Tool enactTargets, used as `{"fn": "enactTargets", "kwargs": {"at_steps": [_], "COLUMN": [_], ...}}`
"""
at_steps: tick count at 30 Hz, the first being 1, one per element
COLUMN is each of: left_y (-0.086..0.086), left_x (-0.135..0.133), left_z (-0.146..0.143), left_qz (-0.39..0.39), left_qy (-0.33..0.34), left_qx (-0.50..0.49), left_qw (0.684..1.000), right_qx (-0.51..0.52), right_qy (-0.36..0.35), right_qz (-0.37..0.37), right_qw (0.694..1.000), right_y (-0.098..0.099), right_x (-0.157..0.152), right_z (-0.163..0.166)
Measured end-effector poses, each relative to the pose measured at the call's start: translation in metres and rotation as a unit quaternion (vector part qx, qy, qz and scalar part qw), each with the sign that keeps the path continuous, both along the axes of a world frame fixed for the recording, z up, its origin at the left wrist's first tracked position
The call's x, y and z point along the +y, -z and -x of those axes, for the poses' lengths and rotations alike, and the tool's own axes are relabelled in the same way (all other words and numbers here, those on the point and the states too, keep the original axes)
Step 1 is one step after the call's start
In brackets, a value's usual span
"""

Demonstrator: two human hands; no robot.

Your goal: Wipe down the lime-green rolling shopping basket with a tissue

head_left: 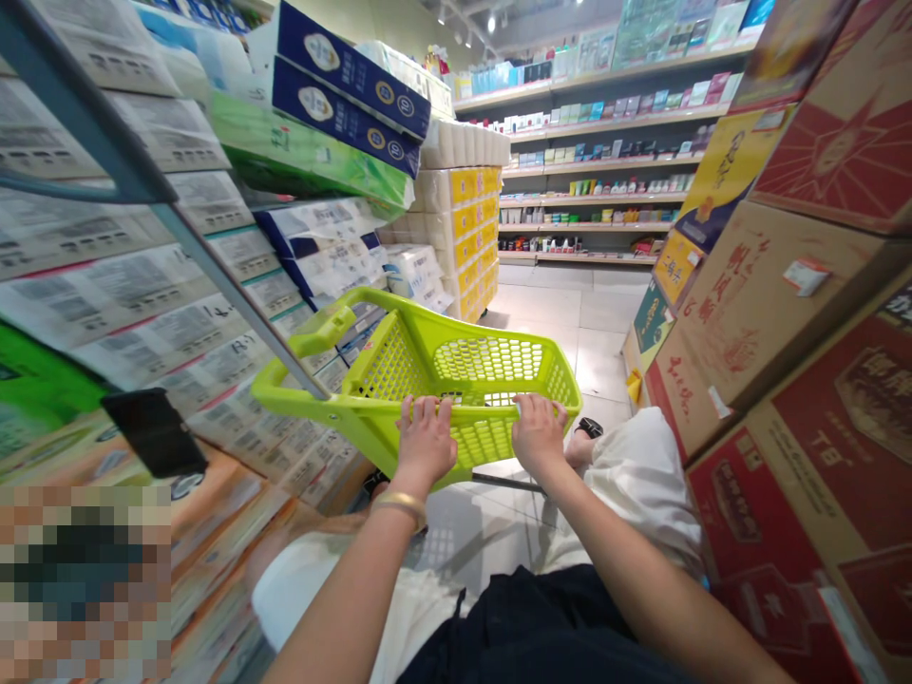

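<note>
A lime-green plastic shopping basket cart (491, 359) stands between my knees, with mesh sides and a grey metal pole (235, 294) rising to a handle at the upper left. My left hand (426, 437) is curled over its near rim, a gold bangle on the wrist. Further right on the same rim, my right hand (540, 432) grips with its fingers over the edge. Nothing shows lying inside the basket. The undersides of both hands are hidden.
Stacked paper packs (163, 304) line the left side, a black phone (155, 432) lying on orange packs. Cardboard cartons (755, 304) are piled close on the right. Ahead, tiled floor (548, 294) leads to shelves of small goods (591, 195).
</note>
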State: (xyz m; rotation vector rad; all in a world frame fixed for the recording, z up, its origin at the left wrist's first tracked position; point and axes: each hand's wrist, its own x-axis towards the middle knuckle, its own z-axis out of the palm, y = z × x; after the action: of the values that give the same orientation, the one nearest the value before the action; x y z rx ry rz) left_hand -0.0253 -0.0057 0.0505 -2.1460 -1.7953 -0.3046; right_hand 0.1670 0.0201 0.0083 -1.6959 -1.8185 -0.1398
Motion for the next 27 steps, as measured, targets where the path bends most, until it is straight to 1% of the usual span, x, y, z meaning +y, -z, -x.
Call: {"fn": "enactTargets", "kwargs": {"at_steps": [3,6,9,12,14,18,20,22,24,27], "left_y": [-0.005,-0.008,-0.009,-0.008,-0.006,-0.005,-0.005,-0.005,-0.004,-0.004], "left_x": [0.002,0.002,0.001,0.0,-0.001,-0.001,-0.002,-0.002,-0.002,-0.002], "left_z": [0.007,0.013,0.014,0.012,0.009,0.007,0.009,0.011,0.014,0.016], "left_qz": [0.01,0.018,0.023,0.023,0.02,0.011,0.008,0.008,0.007,0.005], "left_qy": [-0.009,-0.016,-0.02,-0.015,-0.013,-0.009,-0.006,-0.003,-0.002,-0.002], "left_qx": [0.012,0.022,0.027,0.014,0.003,0.0,0.001,0.004,0.006,0.007], "left_qw": [1.0,0.999,0.999,1.0,1.0,1.0,1.0,1.0,1.0,1.0], "right_qx": [-0.003,-0.004,0.002,0.011,0.012,-0.006,-0.013,-0.014,-0.011,-0.008], "right_qy": [-0.024,-0.041,-0.034,-0.009,-0.007,-0.049,-0.061,-0.072,-0.07,-0.034], "right_qz": [0.008,0.011,0.007,0.006,0.012,0.023,0.025,0.028,0.03,0.03], "right_qw": [1.0,0.999,0.999,1.0,1.0,0.999,0.998,0.997,0.997,0.999], "right_y": [-0.002,-0.003,-0.002,-0.004,-0.006,-0.014,-0.016,-0.016,-0.014,-0.008], "right_x": [-0.001,-0.004,-0.007,-0.008,-0.008,-0.009,-0.009,-0.01,-0.009,-0.007], "right_z": [0.008,0.006,0.0,0.002,0.011,0.038,0.044,0.041,0.028,-0.001]}}
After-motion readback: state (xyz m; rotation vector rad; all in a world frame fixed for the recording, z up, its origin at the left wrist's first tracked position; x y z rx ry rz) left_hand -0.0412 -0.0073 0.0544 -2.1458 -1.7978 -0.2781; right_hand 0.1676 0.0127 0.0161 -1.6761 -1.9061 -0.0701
